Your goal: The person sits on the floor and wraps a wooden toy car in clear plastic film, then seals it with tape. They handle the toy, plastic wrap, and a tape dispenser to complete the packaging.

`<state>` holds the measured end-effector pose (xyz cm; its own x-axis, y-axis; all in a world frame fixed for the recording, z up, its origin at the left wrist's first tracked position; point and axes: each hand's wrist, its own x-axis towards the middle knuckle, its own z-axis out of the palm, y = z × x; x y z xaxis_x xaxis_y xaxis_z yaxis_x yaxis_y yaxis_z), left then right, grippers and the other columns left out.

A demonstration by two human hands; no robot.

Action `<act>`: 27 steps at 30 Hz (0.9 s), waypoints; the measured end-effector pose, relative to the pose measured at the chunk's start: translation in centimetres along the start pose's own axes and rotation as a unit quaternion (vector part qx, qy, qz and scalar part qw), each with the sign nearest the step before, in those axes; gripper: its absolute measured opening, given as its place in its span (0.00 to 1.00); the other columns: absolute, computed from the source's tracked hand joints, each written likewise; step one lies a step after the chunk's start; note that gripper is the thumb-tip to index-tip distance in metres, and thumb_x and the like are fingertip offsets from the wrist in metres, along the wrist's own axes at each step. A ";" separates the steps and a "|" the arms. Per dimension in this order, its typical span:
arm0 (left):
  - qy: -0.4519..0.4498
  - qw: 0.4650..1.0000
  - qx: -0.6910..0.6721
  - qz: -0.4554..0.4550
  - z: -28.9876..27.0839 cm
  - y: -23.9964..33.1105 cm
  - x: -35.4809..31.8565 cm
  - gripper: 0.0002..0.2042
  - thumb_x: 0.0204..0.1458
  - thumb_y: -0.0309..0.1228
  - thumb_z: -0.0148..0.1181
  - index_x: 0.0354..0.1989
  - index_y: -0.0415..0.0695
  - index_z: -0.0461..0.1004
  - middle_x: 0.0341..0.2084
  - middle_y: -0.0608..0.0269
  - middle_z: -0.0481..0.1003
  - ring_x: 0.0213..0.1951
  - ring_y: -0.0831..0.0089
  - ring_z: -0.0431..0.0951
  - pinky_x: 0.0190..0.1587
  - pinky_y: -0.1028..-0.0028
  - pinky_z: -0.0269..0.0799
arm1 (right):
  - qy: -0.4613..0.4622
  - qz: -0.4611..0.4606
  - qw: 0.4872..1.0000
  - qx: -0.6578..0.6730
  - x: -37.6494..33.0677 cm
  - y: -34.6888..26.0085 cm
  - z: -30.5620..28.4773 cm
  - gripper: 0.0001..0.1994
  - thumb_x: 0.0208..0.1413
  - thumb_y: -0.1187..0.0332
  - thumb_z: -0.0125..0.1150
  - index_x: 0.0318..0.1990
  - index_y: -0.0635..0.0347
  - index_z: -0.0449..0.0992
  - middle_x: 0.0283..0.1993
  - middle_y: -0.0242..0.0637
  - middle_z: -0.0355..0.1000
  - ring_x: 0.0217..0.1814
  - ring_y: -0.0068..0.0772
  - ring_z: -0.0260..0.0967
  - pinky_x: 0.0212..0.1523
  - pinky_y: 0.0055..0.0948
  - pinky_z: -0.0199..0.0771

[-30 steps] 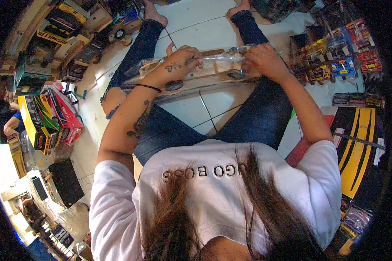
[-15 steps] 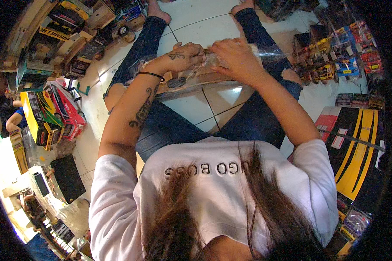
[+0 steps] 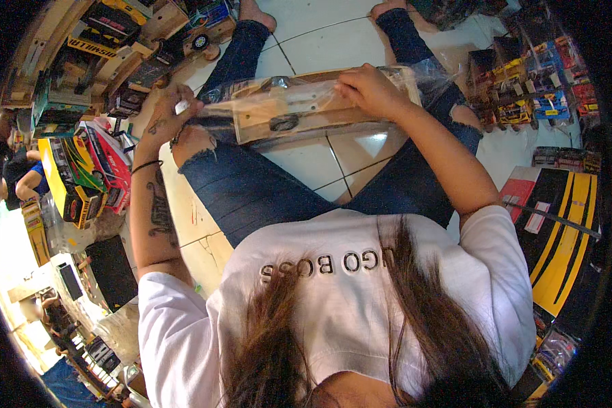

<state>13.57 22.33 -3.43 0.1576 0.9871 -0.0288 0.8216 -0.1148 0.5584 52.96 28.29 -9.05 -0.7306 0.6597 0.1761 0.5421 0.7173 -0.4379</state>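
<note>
A long, pale wooden toy truck body [image 3: 306, 122] lies across my legs, covered in clear plastic wrap [image 3: 217, 109]. A dark oval shape, perhaps a wheel, shows on its near side. Beyond its left end, my left hand [image 3: 172, 114] is closed on the gathered end of the wrap, which stretches taut to the wood. A small bright white spot shows between its fingers. My right hand [image 3: 375, 93] lies over the far edge of the wooden body, right of its middle, fingers curled onto it through the plastic. More loose wrap extends past the right end.
Wooden toy trucks [image 3: 102, 34] stand at the far left, with yellow and red toy trucks [image 3: 71, 180] nearer. Bagged colourful toys [image 3: 544, 81] hang at the right. A black panel with yellow stripes [image 3: 561, 238] lies nearer on that side. Another person's arm [image 3: 30, 183] shows at the left edge.
My left hand has moved left, off the wooden body, drawing the wrap's end out with it. My right hand stays on the wood, its fingers now more curled. More of the wooden surface shows.
</note>
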 end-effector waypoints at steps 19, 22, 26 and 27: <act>0.000 0.969 0.074 0.236 14.7 12.5 5.4 0.11 0.51 0.36 0.56 0.34 0.40 0.75 0.30 0.49 0.75 0.35 0.51 0.74 0.41 0.60 0.68 | -0.042 -0.001 0.991 -0.129 -0.3 -0.6 0.2 0.11 0.57 0.62 0.52 0.33 0.60 0.73 0.34 0.40 0.70 0.42 0.43 0.68 0.49 0.40 0.62; 0.065 0.943 0.116 0.305 12.2 10.3 4.5 0.11 0.50 0.35 0.57 0.35 0.41 0.75 0.31 0.53 0.75 0.38 0.54 0.73 0.45 0.62 0.66 | -0.034 -0.006 0.994 -0.106 -0.3 -0.6 -0.1 0.11 0.57 0.62 0.52 0.32 0.61 0.73 0.34 0.40 0.70 0.42 0.43 0.68 0.49 0.40 0.62; 0.062 0.949 0.133 0.278 7.1 6.7 2.4 0.10 0.51 0.36 0.57 0.34 0.41 0.74 0.31 0.55 0.75 0.39 0.58 0.73 0.46 0.64 0.64 | -0.043 -0.018 0.992 -0.119 -0.2 -0.9 -0.6 0.11 0.58 0.63 0.51 0.31 0.60 0.72 0.34 0.40 0.70 0.42 0.43 0.68 0.49 0.39 0.62; 0.048 0.960 0.114 0.250 6.3 6.0 1.5 0.10 0.52 0.36 0.56 0.34 0.41 0.74 0.31 0.54 0.75 0.38 0.57 0.73 0.45 0.63 0.64 | -0.053 -0.014 0.991 -0.125 -0.2 -0.9 -0.7 0.11 0.58 0.63 0.51 0.31 0.60 0.72 0.34 0.40 0.70 0.42 0.43 0.68 0.49 0.39 0.62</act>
<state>22.20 22.45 -5.31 0.5217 0.8061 0.2793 0.7566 -0.5885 0.2851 52.89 27.65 -8.08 -0.7794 0.6208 0.0852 0.5969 0.7769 -0.2004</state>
